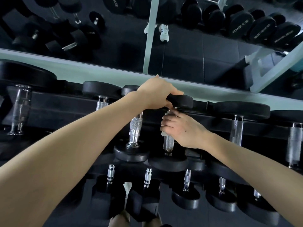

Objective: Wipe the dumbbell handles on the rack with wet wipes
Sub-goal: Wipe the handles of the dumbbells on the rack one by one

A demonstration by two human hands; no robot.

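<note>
On the rack's (65, 104) top row, the left hand (157, 95) grips the far head of 1 dumbbell (182, 102), while just below that head the right hand (183, 131) clamps a white wipe (164, 133) round its handle (168, 143).

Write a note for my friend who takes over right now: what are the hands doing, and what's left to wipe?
Left hand: grips the round black rubber end of one dumbbell on the upper row.
Right hand: holds the crumpled white wet wipe wrapped round that dumbbell's knurled chrome handle.
Done: this handle is being wiped; which others are already clean cannot be told.
Left: probably finish this one, then check the other handles on the black metal rack, both rows.
</note>
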